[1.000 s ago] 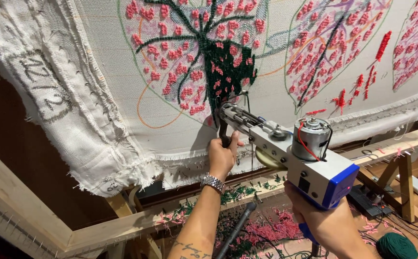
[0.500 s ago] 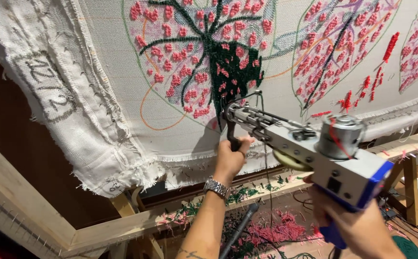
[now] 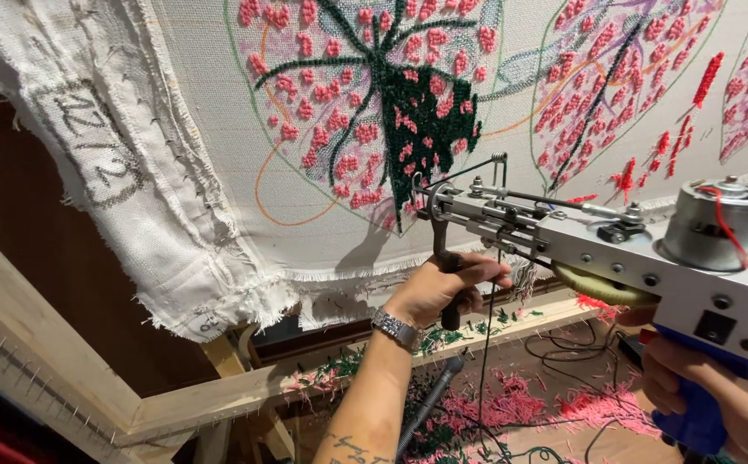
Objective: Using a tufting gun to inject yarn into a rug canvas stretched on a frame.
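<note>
The person holds a tufting gun (image 3: pixel 597 249) in both hands, its needle end pressed against the stretched white backing cloth (image 3: pixel 219 172) near the cloth's lower edge. The left hand (image 3: pixel 442 288) is closed around the dark front handle that hangs below the gun's nose, fingers wrapped tight, with a metal wristwatch (image 3: pixel 393 326) on the wrist. The right hand (image 3: pixel 717 395) grips the blue rear handle (image 3: pixel 692 421) at the lower right, fingers curled around it. The gun's silver body runs from the needle back to a round grey motor (image 3: pixel 717 223) with a red wire on top.

The needle meets the cloth at the bottom of a tufted leaf motif (image 3: pixel 391 94) filled with dark green yarn and pink dots, outlined in green and orange lines. A second leaf motif (image 3: pixel 614 77) with pink dots and a dark stem lies to its right, toward the cloth's right edge. The cloth's frayed edge wraps over a wooden frame (image 3: pixel 64 344) whose lower rail carries rows of small nails. Below the frame, pink and green yarn scraps (image 3: pixel 520 404) and dark cables lie on the floor.
</note>
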